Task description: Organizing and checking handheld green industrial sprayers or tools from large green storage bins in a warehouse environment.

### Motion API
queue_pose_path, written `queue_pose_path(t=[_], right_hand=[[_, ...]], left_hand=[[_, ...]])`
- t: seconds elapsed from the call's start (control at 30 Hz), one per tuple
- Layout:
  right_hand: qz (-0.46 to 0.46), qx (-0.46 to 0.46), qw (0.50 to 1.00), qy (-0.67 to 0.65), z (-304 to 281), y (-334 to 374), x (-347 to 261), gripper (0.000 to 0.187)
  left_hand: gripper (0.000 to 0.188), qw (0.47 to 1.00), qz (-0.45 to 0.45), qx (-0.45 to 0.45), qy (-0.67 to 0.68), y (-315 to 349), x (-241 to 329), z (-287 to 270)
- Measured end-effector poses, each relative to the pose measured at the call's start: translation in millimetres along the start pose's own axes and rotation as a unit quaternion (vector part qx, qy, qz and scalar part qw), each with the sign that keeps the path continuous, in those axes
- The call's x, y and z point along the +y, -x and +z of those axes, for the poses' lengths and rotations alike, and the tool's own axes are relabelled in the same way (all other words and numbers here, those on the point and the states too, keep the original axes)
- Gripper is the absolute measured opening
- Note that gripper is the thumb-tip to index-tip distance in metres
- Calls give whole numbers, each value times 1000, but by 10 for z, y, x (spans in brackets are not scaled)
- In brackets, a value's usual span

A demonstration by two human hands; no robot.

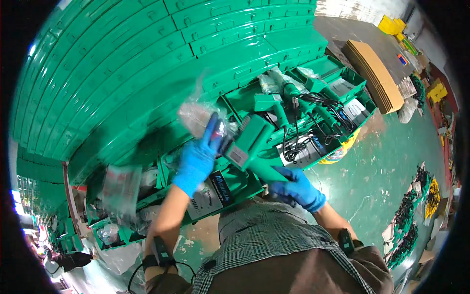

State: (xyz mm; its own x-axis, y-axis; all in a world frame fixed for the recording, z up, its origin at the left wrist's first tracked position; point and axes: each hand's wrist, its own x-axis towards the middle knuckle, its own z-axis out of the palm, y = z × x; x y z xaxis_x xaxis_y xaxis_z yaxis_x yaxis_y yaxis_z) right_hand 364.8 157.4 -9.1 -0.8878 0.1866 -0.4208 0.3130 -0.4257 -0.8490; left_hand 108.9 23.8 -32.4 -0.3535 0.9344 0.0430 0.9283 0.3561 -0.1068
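My right hand (299,188), in a blue glove, is wrapped round the handle of a green power tool (247,147) with a boxy head and a grey label. The tool is tilted above the open cases, its head toward my left hand (197,159). That hand, also gloved in blue, has its fingers closed on a crumpled clear plastic bag (193,117) beside the tool's dark front end. The bag is smeared by motion, and what it contains cannot be made out. Below my hands lies an open green case (254,188) with a printed sheet (208,196) in it.
Stacked green metal cases (122,63) rise in front of me. To the right, open cases hold more green tools (281,115), black cords (293,147) and bagged parts (276,81). Flattened cardboard (374,73) leans beyond them. Black cords (406,225) are heaped on the green floor at far right.
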Motion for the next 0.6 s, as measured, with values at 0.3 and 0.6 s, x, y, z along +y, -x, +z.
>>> queue_pose_path(t=[0.3, 0.6], right_hand=[[-44, -10, 994, 97, 66, -162, -21, 51], [-16, -21, 997, 70, -30, -45, -129, 48]], left_hand=[[70, 937, -130, 257, 200, 222, 135, 360], [63, 984, -95, 86, 127, 129, -192, 66]])
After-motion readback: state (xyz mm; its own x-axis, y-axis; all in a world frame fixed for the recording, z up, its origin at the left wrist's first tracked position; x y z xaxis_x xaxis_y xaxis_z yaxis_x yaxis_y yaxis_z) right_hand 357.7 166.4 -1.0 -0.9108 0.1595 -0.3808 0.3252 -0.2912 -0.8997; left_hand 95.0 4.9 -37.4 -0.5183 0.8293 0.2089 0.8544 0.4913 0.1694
